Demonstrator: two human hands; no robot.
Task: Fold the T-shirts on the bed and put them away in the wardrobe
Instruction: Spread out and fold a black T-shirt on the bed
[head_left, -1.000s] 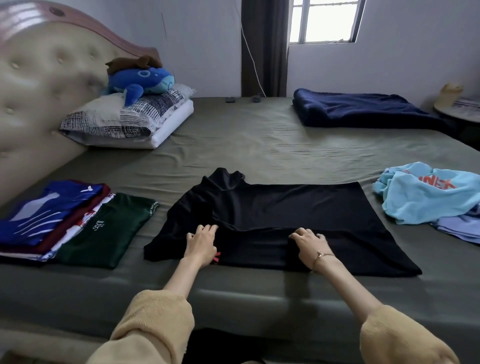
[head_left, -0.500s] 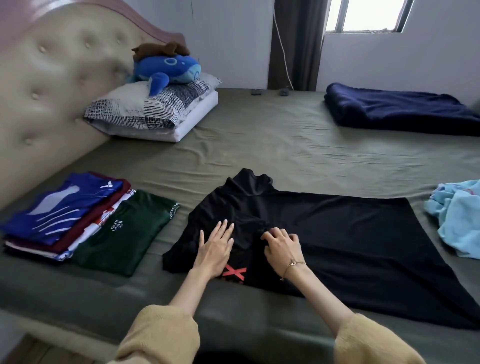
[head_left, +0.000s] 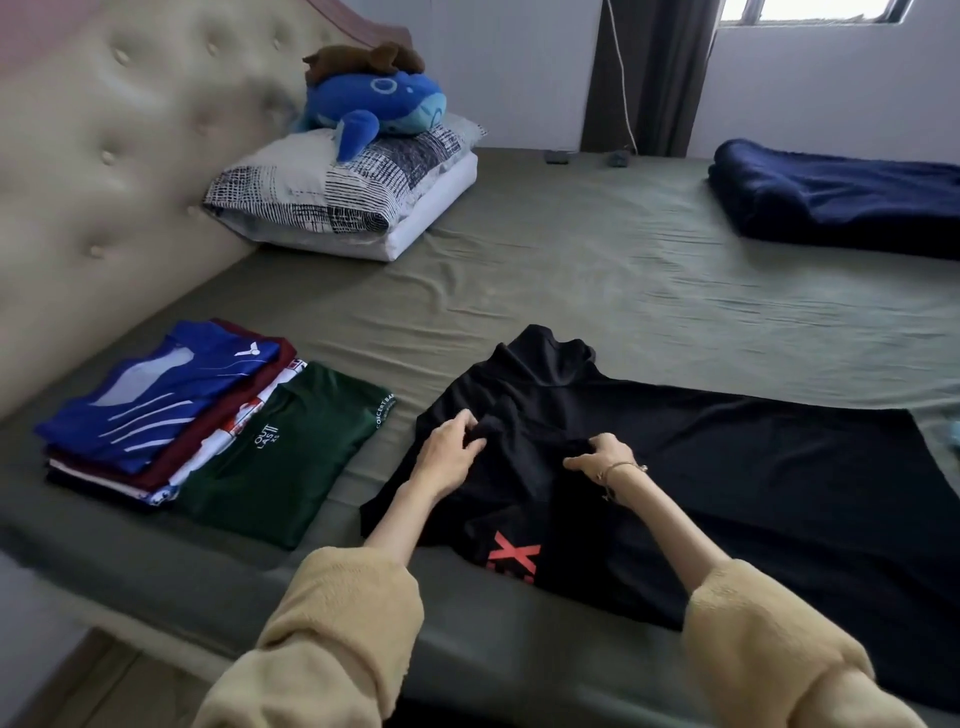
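Note:
A black T-shirt with a red print lies spread across the olive bed, its collar pointing away from me. My left hand pinches a fold of the black cloth near the sleeve. Just to its right, my right hand, a bracelet on the wrist, grips a bunch of the same shirt. Left of the shirt lies a folded green T-shirt. Beside that sits a stack of folded shirts with a blue one on top.
A tufted headboard runs along the left. Pillows with a blue plush toy lie at the bed's head. A folded navy blanket rests at the far right. The floor shows at bottom left.
The view has shifted left and closer. My left hand went from lying flat on the shirt to pinching the cloth. My right hand has gathered a bunch of it, and more of the red print shows.

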